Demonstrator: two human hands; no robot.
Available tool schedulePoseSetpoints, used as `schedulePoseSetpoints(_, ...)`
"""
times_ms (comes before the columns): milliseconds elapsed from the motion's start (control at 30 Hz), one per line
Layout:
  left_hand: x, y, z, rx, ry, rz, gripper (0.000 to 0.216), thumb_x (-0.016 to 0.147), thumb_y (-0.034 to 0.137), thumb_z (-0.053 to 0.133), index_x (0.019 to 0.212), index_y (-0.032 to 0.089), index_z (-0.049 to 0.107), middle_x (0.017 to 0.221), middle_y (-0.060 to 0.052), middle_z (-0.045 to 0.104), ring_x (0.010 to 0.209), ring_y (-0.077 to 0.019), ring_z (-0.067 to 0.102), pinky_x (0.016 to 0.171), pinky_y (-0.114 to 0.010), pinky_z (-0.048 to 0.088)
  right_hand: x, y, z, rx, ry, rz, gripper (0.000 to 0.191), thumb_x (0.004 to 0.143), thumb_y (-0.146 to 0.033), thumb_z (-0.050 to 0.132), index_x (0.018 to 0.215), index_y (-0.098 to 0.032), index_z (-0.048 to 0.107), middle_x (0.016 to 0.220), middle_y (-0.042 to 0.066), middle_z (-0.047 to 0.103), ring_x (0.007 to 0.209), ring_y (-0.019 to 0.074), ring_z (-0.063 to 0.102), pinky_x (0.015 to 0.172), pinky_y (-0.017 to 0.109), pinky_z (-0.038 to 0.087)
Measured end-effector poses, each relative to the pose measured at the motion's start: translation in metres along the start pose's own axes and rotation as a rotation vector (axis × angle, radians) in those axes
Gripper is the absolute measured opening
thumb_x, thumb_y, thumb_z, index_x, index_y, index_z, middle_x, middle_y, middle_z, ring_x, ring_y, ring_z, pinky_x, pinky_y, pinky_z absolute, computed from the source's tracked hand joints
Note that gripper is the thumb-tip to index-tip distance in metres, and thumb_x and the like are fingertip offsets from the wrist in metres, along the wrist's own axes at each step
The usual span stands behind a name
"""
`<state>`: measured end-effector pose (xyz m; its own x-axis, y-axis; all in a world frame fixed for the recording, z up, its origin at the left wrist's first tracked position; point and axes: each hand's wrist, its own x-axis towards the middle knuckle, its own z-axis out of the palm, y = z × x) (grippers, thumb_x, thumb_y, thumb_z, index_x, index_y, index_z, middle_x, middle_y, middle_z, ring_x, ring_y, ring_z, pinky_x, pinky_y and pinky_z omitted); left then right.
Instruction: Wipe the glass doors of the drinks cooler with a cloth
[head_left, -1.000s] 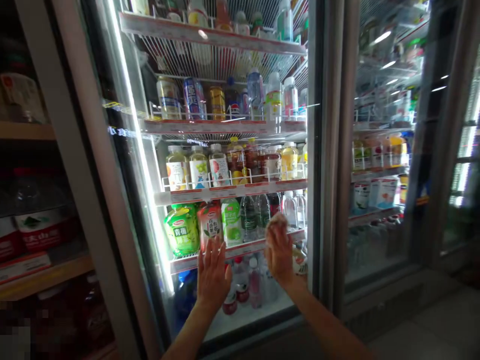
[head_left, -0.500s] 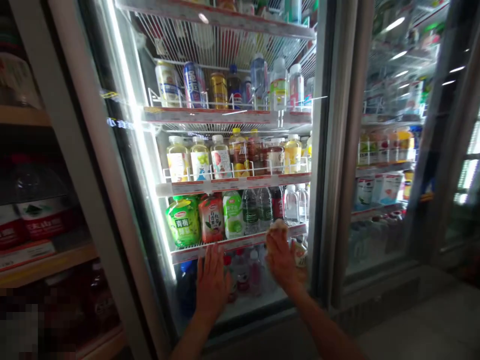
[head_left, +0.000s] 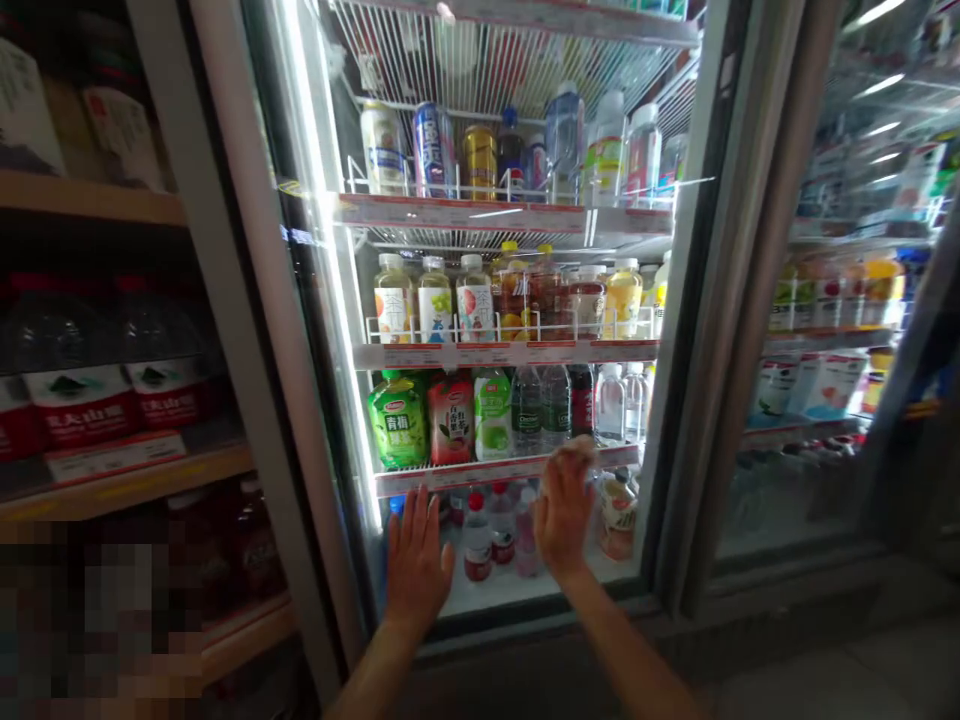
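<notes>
A lit drinks fridge with a glass door stands in front of me. Low on the left of the glass, my left hand [head_left: 418, 553] lies flat with its fingers stretched upward and nothing in it. My right hand [head_left: 564, 510] is closed around a pale, crumpled cloth [head_left: 581, 450], partly hidden by the fingers, and presses it at the glass near a lower shelf edge. Behind the door are a green drink bottle [head_left: 398, 428], a red drink bottle [head_left: 451, 420] and a light green bottle [head_left: 493, 415]. Small red-capped bottles [head_left: 477, 538] stand at the bottom between my hands.
Wooden shelves [head_left: 112, 480] with large red-labelled bottles [head_left: 79, 375] stand at the left. A metal door frame [head_left: 731, 300] borders the glass on the right, with another stocked fridge [head_left: 832, 400] beyond it. Grey floor [head_left: 810, 675] shows at lower right.
The view has shifted left, so the fridge sits further right in the picture. My right hand with the cloth has moved slightly on the glass; my left hand stays flat.
</notes>
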<state>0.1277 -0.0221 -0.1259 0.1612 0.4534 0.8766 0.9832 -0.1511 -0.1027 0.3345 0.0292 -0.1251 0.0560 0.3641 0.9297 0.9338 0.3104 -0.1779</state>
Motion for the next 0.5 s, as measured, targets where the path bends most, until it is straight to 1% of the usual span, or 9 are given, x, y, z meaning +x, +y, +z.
schedulePoseSetpoints(100,-0.004,-0.004,-0.002,-0.017,0.007,-0.02,0.072,0.08,0.014,0.045,0.144,0.012,0.014,0.147,-0.017,0.029,0.139,-0.0266,0.015,0.111,-0.049,0.024,-0.012,-0.024,0.005,0.087,-0.207,-0.352,0.063,0.081,-0.016,0.045,0.142,-0.025,0.031,0.142,0.007,0.042,0.138,0.0266,0.024,0.111,0.051,0.012)
schedulePoseSetpoints(133,-0.005,-0.007,-0.004,-0.02,0.003,-0.038,0.072,0.08,0.014,0.045,0.145,0.013,0.013,0.147,-0.017,0.028,0.139,-0.0267,0.016,0.111,-0.049,0.024,-0.014,-0.027,0.005,0.091,-0.221,-0.387,0.062,0.081,-0.016,0.045,0.141,-0.026,0.034,0.141,0.005,0.045,0.138,0.0255,0.024,0.112,0.05,0.01)
schedulePoseSetpoints(167,-0.006,-0.011,-0.006,-0.019,0.002,-0.057,0.071,0.081,0.015,0.044,0.145,0.013,0.012,0.147,-0.017,0.028,0.139,-0.0269,0.016,0.11,-0.05,0.025,-0.014,-0.028,0.005,0.082,-0.199,-0.358,0.06,0.082,-0.017,0.045,0.14,-0.027,0.035,0.141,0.006,0.045,0.138,0.0258,0.024,0.111,0.051,0.01)
schedulePoseSetpoints(233,-0.01,-0.021,-0.009,-0.005,-0.004,-0.096,0.071,0.083,0.016,0.043,0.145,0.015,0.01,0.147,-0.017,0.028,0.139,-0.0273,0.017,0.109,-0.051,0.027,-0.01,-0.031,0.005,0.048,-0.104,-0.183,0.057,0.084,-0.019,0.043,0.141,-0.023,0.034,0.143,0.01,0.041,0.139,0.029,0.019,0.109,0.055,0.013)
schedulePoseSetpoints(300,-0.014,-0.031,-0.012,0.01,-0.01,-0.118,0.07,0.084,0.017,0.042,0.145,0.015,0.009,0.147,-0.017,0.028,0.139,-0.0279,0.017,0.108,-0.052,0.028,-0.007,-0.045,0.009,0.041,-0.05,-0.06,0.057,0.086,-0.02,0.041,0.142,-0.017,0.032,0.145,0.015,0.036,0.14,0.0318,0.013,0.106,0.057,0.017)
schedulePoseSetpoints(333,-0.016,-0.035,-0.012,0.012,-0.016,-0.125,0.069,0.084,0.017,0.042,0.145,0.015,0.01,0.147,-0.017,0.029,0.139,-0.0281,0.018,0.108,-0.053,0.029,-0.008,-0.059,0.012,0.057,-0.063,-0.07,0.057,0.086,-0.021,0.041,0.142,-0.015,0.031,0.145,0.015,0.036,0.141,0.0321,0.012,0.106,0.056,0.018)
schedulePoseSetpoints(367,-0.017,-0.039,-0.013,0.011,-0.02,-0.127,0.068,0.084,0.018,0.042,0.145,0.015,0.011,0.147,-0.018,0.029,0.139,-0.0286,0.018,0.107,-0.053,0.029,-0.009,-0.075,0.016,0.083,-0.096,-0.127,0.058,0.086,-0.022,0.042,0.142,-0.015,0.031,0.145,0.014,0.037,0.14,0.0316,0.012,0.107,0.055,0.017)
schedulePoseSetpoints(433,-0.019,-0.047,-0.014,0.002,-0.016,-0.133,0.067,0.084,0.019,0.043,0.144,0.014,0.014,0.147,-0.018,0.029,0.138,-0.0293,0.02,0.107,-0.054,0.029,-0.013,-0.109,0.024,0.148,-0.173,-0.31,0.058,0.085,-0.026,0.045,0.141,-0.017,0.034,0.142,0.009,0.042,0.14,0.0294,0.016,0.11,0.052,0.014)
schedulePoseSetpoints(500,-0.019,-0.056,-0.017,0.0,-0.007,-0.154,0.066,0.083,0.019,0.043,0.144,0.014,0.017,0.147,-0.017,0.029,0.138,-0.0294,0.02,0.107,-0.054,0.028,-0.014,-0.128,0.027,0.192,-0.224,-0.458,0.058,0.085,-0.029,0.047,0.141,-0.021,0.034,0.14,0.006,0.045,0.138,0.027,0.021,0.112,0.05,0.011)
